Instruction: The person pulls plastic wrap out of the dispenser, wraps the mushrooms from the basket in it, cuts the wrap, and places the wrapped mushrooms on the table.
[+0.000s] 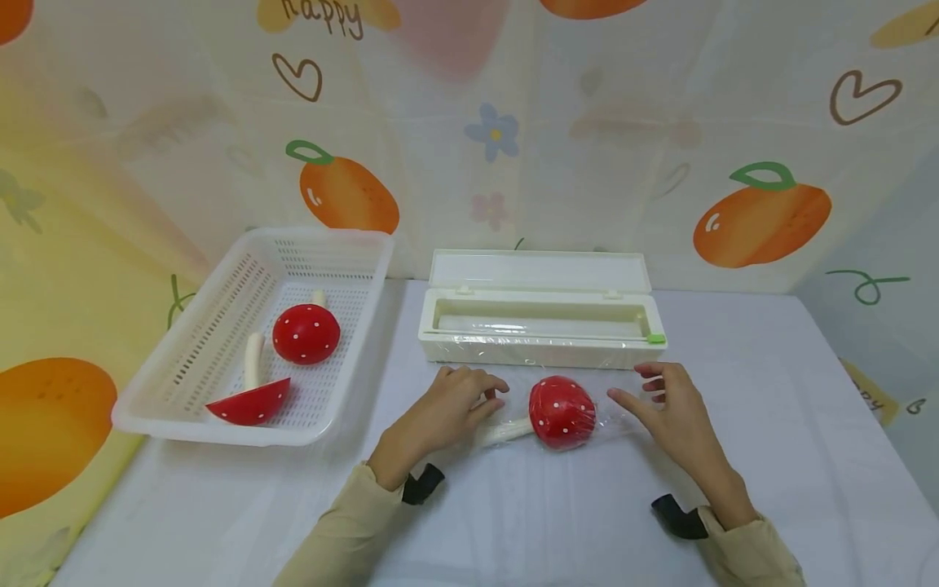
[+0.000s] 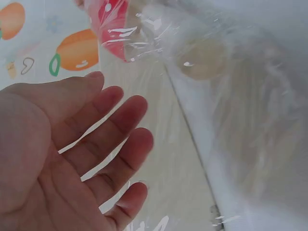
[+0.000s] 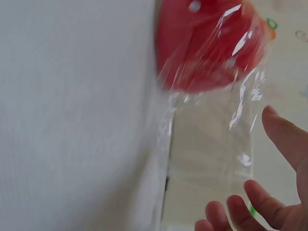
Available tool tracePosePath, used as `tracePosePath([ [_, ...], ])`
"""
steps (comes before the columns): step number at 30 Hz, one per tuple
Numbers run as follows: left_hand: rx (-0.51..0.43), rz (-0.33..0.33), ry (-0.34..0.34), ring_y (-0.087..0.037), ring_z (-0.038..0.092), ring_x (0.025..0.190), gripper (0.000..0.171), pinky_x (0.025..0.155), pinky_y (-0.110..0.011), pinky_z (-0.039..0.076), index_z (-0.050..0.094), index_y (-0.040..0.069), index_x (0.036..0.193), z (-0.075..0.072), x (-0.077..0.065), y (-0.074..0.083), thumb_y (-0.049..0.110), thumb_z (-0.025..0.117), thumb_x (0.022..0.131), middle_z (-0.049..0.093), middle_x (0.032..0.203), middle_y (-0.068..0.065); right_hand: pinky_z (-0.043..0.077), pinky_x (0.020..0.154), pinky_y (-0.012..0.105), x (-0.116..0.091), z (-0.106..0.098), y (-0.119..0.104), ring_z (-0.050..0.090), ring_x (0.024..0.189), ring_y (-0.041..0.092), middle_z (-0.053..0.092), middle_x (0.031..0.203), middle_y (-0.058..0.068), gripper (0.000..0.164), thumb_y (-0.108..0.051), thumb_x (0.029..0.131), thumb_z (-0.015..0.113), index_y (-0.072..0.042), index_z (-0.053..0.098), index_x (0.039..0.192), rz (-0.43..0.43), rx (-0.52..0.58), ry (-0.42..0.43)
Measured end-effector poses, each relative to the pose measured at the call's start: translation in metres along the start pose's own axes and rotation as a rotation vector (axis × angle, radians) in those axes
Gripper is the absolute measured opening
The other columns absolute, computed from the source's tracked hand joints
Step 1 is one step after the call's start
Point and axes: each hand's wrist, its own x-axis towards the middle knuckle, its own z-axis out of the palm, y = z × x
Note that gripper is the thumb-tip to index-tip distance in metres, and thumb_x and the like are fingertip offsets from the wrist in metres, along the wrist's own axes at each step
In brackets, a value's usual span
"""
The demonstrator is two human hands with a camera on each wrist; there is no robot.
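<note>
A toy mushroom (image 1: pixel 562 414) with a red, white-dotted cap and a pale stem lies on the white table between my hands. Clear plastic film (image 3: pixel 207 113) covers the cap and extends past it in the right wrist view. My left hand (image 1: pixel 449 412) hovers near the stem side, its fingers loosely bent and holding nothing. On the cap's other side, my right hand (image 1: pixel 671 420) has thumb and fingers spread apart, with nothing gripped. Just behind the mushroom stands a long white film dispenser box (image 1: pixel 543 352), its lid raised.
At the left is a white perforated basket (image 1: pixel 352 359). It holds a round-capped red mushroom (image 1: pixel 306 334) and one with a wedge-shaped cap (image 1: pixel 253 403). A green slider (image 1: pixel 656 338) sits at the box's right end. A fruit-printed curtain (image 1: pixel 565 147) hangs behind the table.
</note>
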Motion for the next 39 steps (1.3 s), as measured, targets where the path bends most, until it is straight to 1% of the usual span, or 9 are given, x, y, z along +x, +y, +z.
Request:
tracePosePath([
  [6,-0.010,0.048,0.028,-0.019,0.065,0.099,0.022,0.096,-0.046,0.040,0.070,0.011,0.116,-0.006,0.011,0.003,0.017,0.066,0.095,0.073,0.097,0.001,0.048,0.085,0.039,0.010,-0.003,0.014,0.054,0.107,0.036,0.050,0.125,0.024,0.072,-0.040,0.085,0.078,0.006,0.044,0.129,0.071,0.015,0.087],
  [10,-0.001,0.082,0.043,-0.018,0.066,0.099,0.022,0.094,-0.044,0.042,0.070,0.012,0.116,-0.010,0.021,0.007,0.018,0.066,0.095,0.073,0.098,0.001,0.048,0.090,0.046,0.018,-0.006,0.020,0.049,0.116,0.039,0.044,0.132,0.026,0.084,-0.039,0.082,0.080,0.006,0.034,0.136,0.117,0.068,0.123],
  [14,0.012,0.107,0.032,-0.019,0.065,0.100,0.022,0.094,-0.043,0.043,0.070,0.012,0.117,-0.015,0.035,0.013,0.019,0.064,0.097,0.073,0.101,0.001,0.045,0.103,0.059,0.028,-0.010,0.024,0.043,0.130,0.046,0.033,0.149,0.027,0.098,-0.036,0.082,0.081,0.002,0.022,0.150,0.099,0.137,0.114],
  [17,0.008,0.123,0.016,-0.021,0.064,0.098,0.023,0.092,-0.043,0.044,0.069,0.011,0.118,-0.019,0.047,0.018,0.020,0.063,0.097,0.073,0.102,-0.001,0.042,0.104,0.061,0.035,-0.011,0.025,0.040,0.135,0.050,0.025,0.158,0.026,0.103,-0.034,0.083,0.080,-0.003,0.016,0.156,0.069,0.185,0.075],
  [22,0.008,0.161,0.005,-0.016,0.063,0.092,0.026,0.088,-0.036,0.047,0.068,0.011,0.121,-0.022,0.068,0.028,0.020,0.062,0.098,0.073,0.104,-0.001,0.042,0.101,0.056,0.044,-0.009,0.029,0.041,0.137,0.050,0.020,0.163,0.021,0.102,-0.032,0.086,0.078,-0.006,0.010,0.159,0.032,0.249,0.040],
  [26,-0.008,0.183,-0.010,-0.014,0.063,0.094,0.028,0.082,-0.025,0.050,0.067,0.011,0.124,-0.022,0.084,0.034,0.020,0.062,0.098,0.071,0.108,-0.002,0.039,0.106,0.055,0.048,-0.005,0.032,0.043,0.138,0.046,0.022,0.163,0.020,0.099,-0.031,0.087,0.077,-0.006,0.013,0.158,0.020,0.242,0.075],
  [29,-0.061,0.174,-0.039,-0.015,0.062,0.099,0.030,0.083,-0.021,0.051,0.065,0.011,0.126,-0.021,0.094,0.038,0.020,0.062,0.098,0.070,0.110,-0.003,0.040,0.106,0.052,0.050,-0.002,0.035,0.045,0.137,0.044,0.026,0.162,0.020,0.096,-0.029,0.087,0.078,-0.007,0.018,0.158,0.020,0.252,0.104],
  [34,-0.146,0.170,-0.081,-0.017,0.062,0.103,0.033,0.088,-0.022,0.052,0.063,0.008,0.130,-0.020,0.112,0.046,0.018,0.061,0.098,0.069,0.115,-0.005,0.043,0.102,0.037,0.052,0.003,0.037,0.048,0.136,0.040,0.030,0.161,0.018,0.092,-0.027,0.086,0.078,-0.007,0.022,0.156,0.003,0.277,0.128],
  [39,-0.124,0.193,-0.119,-0.015,0.062,0.106,0.036,0.090,-0.019,0.050,0.061,0.009,0.132,-0.016,0.129,0.060,0.021,0.061,0.099,0.068,0.117,-0.005,0.045,0.097,0.024,0.053,0.004,0.036,0.049,0.135,0.040,0.031,0.160,0.018,0.092,-0.024,0.085,0.079,-0.006,0.023,0.155,0.017,0.312,0.130],
])
